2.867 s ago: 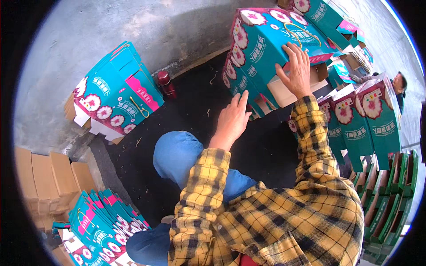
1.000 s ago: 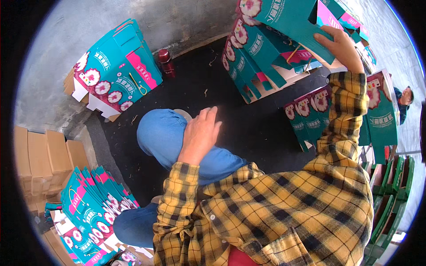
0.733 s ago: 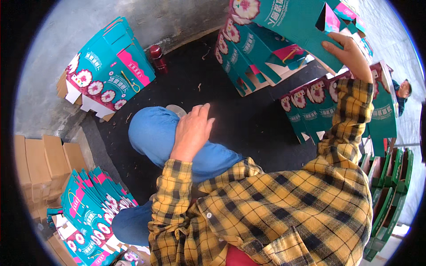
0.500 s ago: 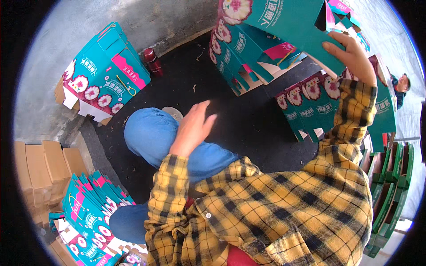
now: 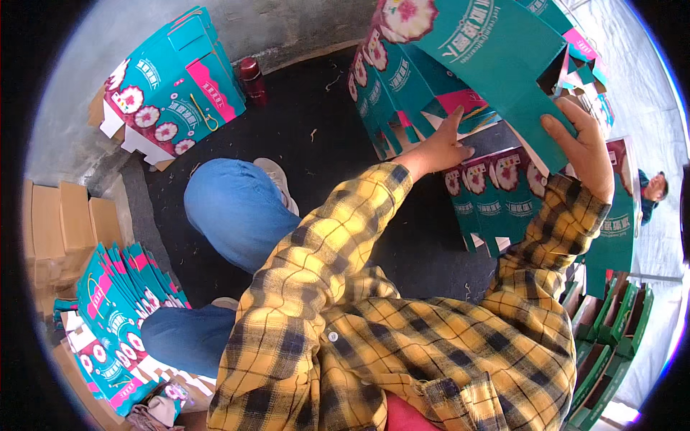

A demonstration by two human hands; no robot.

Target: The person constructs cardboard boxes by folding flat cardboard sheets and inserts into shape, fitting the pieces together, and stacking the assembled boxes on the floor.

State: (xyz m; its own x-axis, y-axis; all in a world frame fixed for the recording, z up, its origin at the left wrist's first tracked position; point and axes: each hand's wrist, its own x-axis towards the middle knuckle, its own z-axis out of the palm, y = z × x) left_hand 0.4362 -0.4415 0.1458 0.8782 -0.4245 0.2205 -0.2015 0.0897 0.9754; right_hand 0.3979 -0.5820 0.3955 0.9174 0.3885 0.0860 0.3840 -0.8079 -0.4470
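Observation:
In the upper right, my right hand (image 5: 586, 154) grips the lower edge of a teal carton (image 5: 496, 61) printed with pale flower-like pictures. The thumb lies on its teal face, and the carton is held tilted. My left hand (image 5: 435, 149) reaches up beside it with nothing in it, thumb and finger apart. Its fingertips are close to the flaps of another teal carton (image 5: 402, 79) with a pink panel and a yellow cord handle. Whether they touch it I cannot tell. Below the hands stands a row of similar cartons (image 5: 492, 190).
Flattened teal cartons (image 5: 172, 86) lean on the grey wall at left, with a dark red flask (image 5: 253, 80) beside them. More folded cartons (image 5: 118, 323) and brown boxes (image 5: 54, 223) stand lower left. Green trays (image 5: 611, 330) are stacked at right. A person (image 5: 652, 190) is far right.
My left hand has moved from above my knee up and right to the cartons. My right hand still holds the carton, now slightly lower in view. The whole view has shifted a little.

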